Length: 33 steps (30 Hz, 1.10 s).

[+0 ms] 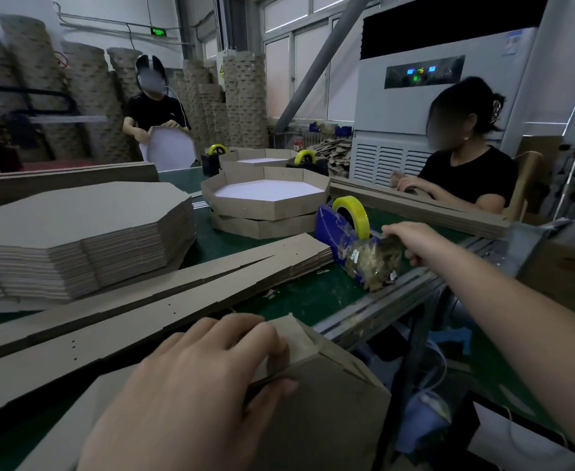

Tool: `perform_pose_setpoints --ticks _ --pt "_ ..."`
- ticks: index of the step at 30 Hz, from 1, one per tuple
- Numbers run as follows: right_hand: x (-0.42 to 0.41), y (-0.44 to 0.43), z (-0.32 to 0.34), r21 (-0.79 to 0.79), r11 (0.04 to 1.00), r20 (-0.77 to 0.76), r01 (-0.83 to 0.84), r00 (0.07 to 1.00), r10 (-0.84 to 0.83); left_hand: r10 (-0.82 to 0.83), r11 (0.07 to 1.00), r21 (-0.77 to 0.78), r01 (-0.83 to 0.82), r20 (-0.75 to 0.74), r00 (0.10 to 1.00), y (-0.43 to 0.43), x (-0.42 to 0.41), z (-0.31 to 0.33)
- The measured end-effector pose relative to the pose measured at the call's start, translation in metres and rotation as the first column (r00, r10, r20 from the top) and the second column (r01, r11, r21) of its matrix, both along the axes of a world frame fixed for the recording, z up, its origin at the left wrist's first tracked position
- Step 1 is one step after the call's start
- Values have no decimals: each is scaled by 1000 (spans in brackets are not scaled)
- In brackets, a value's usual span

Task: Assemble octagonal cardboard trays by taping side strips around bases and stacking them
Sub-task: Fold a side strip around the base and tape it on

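Two finished trays (265, 202) sit stacked mid-table. A third, the unfinished tray (330, 419), lies at the near edge, gripped by the left hand (190, 385). The right hand (411, 243) curls at the tape dispenser (340, 226); whether it pinches tape is unclear. A tall base stack (75, 226) remains.

Taping trays at the bench

Left hand (190, 385) is gripping the half-built tray (330, 402) up close, right hand (411, 243) is reaching at the blue tape dispenser (330, 222), finished trays (265, 205) stacked just behind it.
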State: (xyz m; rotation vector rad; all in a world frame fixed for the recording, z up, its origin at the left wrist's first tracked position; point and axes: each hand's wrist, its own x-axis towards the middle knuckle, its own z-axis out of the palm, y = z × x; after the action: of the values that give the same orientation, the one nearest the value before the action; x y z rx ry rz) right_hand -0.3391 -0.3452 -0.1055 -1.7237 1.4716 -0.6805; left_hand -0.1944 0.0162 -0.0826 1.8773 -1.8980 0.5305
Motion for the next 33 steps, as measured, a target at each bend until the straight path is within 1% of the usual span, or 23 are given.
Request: perform_pose_setpoints --ticks 1,4,8,11,13,16,19,22,23,24,26,27,28,29,30,31,32,33 --pt "2 -2 -1 23 999 43 21 999 -22 4 1000 1 -4 0 1000 0 1 0" --pt "7 -5 2 54 996 99 65 993 -70 18 1000 9 -18 -15 1000 0 3 0" --pt "8 -6 2 229 972 351 59 926 -139 22 1000 -7 -22 -9 1000 1 3 0" --pt "4 -3 -2 263 965 477 23 866 -151 23 1000 -3 -23 5 1000 1 4 0" --pt "1 1 -1 246 969 557 7 817 -148 21 1000 4 -21 7 1000 1 5 0" --pt "-4 7 -4 172 985 635 -21 767 -94 19 1000 13 -19 -8 1000 1 5 1" --pt "-7 13 -17 90 994 763 -57 646 -32 32 999 27 -31 -28 999 0 3 2" --pt "-11 18 -32 56 997 870 -47 493 -25 31 999 35 -30 -38 999 0 3 1" --pt "-12 19 -36 48 998 888 -42 459 -24 28 999 33 -26 -44 999 0 3 2" --pt "-13 21 -39 38 999 895 -39 445 -16 25 999 31 -24 -45 999 0 3 2" --pt "-15 21 -43 18 1000 882 -17 472 -8 22 999 35 -21 -41 999 0 4 1" --pt "-16 20 -45 0 1000 855 11 519 -6 23 999 41 -21 -44 999 0 4 2" --pt "-19 19 -46 -33 998 795 51 607 -5 26 999 49 -24 -48 999 0 4 2" --pt "-23 16 -47 -87 992 680 90 733 -7 31 998 53 -28 -49 998 0 4 3" --pt "-29 14 -48 -154 982 500 113 866 -21 34 998 53 -32 -49 998 0 4 3" --pt "-36 12 -48 -220 969 288 115 956 -48 36 998 48 -34 -48 998 0 4 4" --pt "-42 13 -47 -269 956 109 117 990 -90 38 998 43 -36 -51 998 0 3 4" --pt "-48 16 -47 -305 944 0 124 991 -131 39 998 42 -37 -57 998 1 3 4"
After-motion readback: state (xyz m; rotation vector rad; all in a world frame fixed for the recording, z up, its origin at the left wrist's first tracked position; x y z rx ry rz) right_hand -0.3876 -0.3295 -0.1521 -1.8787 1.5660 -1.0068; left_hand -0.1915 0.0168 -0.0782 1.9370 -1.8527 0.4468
